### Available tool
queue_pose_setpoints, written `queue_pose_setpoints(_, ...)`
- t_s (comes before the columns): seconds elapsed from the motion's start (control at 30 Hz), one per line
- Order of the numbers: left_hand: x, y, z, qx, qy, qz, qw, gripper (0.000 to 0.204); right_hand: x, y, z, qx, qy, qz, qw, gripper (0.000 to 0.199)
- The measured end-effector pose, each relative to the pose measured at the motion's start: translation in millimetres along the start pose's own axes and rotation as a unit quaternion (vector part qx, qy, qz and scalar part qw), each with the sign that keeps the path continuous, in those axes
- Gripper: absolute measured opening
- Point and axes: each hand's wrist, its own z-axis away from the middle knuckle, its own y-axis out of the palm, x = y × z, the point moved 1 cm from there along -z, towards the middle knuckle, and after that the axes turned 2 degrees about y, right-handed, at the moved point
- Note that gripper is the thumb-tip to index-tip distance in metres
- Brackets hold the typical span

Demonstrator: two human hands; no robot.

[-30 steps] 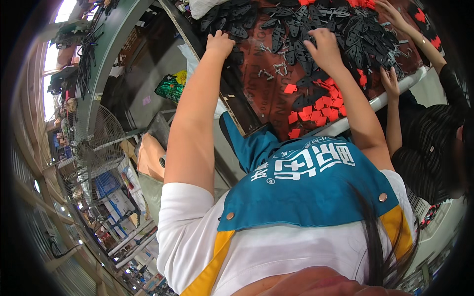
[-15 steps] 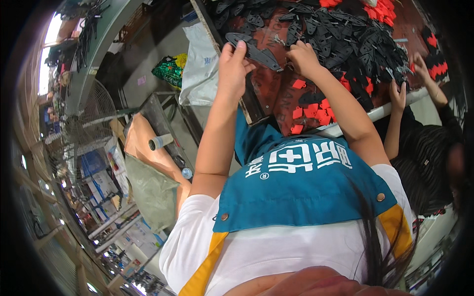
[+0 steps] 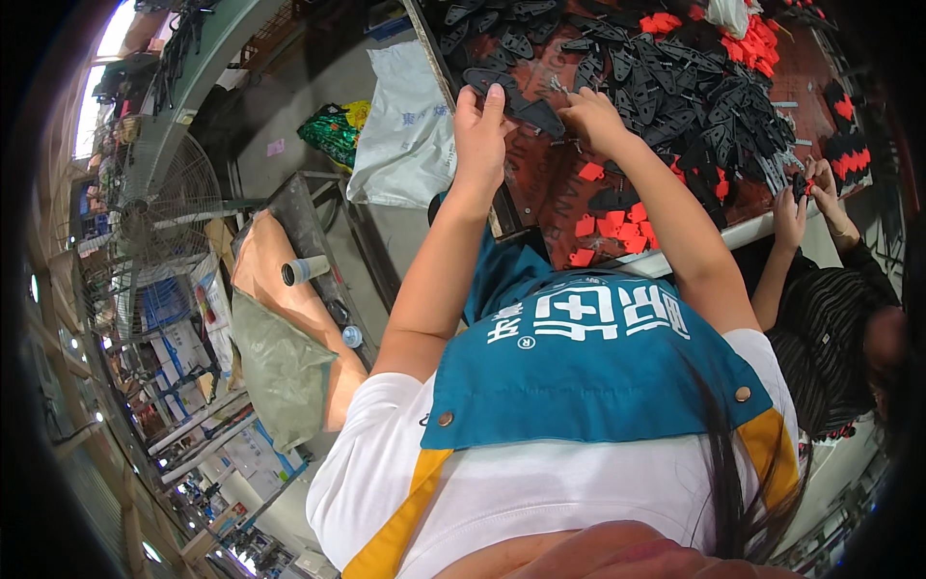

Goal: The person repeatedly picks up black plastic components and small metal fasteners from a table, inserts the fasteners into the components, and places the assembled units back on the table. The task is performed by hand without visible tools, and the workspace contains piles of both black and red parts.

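Observation:
A flat, elongated black plastic part (image 3: pixel 516 100) with a tapered end is pinched between the thumb and fingers of my left hand (image 3: pixel 480 130). Its narrow tip points toward my right hand (image 3: pixel 594 120), whose fingers are bent and closed close beside that tip. What my right fingertips hold, if anything, is hidden. Behind both hands spreads a large heap of similar black parts (image 3: pixel 666 92) on a reddish-brown work surface (image 3: pixel 540 179). Several small red tags (image 3: pixel 610 225) lie scattered at the near edge, below my right forearm.
At the right, a co-worker's hands (image 3: pixel 805 201) meet over a small dark piece. More red pieces (image 3: pixel 750 46) are piled at the far right. Left of the table are a white sack (image 3: pixel 400 135), a green and yellow bag (image 3: pixel 335 135), a cup (image 3: pixel 306 270) and a fan (image 3: pixel 145 212).
The view has shifted slightly. My left hand and the black part sit further right in the picture, nearer my right hand. The co-worker's two hands have come together.

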Motion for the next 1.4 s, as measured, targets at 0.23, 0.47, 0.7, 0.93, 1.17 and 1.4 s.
queue_pose_setpoints(0.23, -2.8, 3.1, 1.5, 0.001, 0.006, -0.037, 0.999, 0.016, -11.1, 1.4, -12.1, -0.024, 0.002, -0.139, 0.990, 0.025)
queue_pose_setpoints(0.47, -4.8, 2.8, 1.8, 0.035, -0.046, -0.085, 0.995, 0.019, 34.0, -73.9, 9.4, -0.082, 0.087, -0.575, 0.810, 0.016)
queue_pose_setpoints(0.7, -3.0, 5.3, 3.1, 0.042, -0.043, -0.093, 0.994, 0.017, 45.4, -75.8, 2.6, -0.125, 0.082, -0.595, 0.789, 0.013)
queue_pose_setpoints(0.93, -5.0, 5.0, 4.4, 0.049, -0.040, -0.091, 0.994, 0.018, 44.9, -82.6, 7.5, -0.086, 0.119, -0.613, 0.776, 0.012)
queue_pose_setpoints(1.17, -3.5, 4.6, 3.2, 0.069, -0.034, -0.094, 0.993, 0.018, 47.0, -88.1, 9.3, -0.056, 0.134, -0.565, 0.812, 0.015)
queue_pose_setpoints(1.4, 4.2, 2.0, -6.2, 0.060, -0.064, -0.130, 0.988, 0.025, 31.6, -85.0, 12.5, -0.163, 0.089, -0.480, 0.858, 0.017)
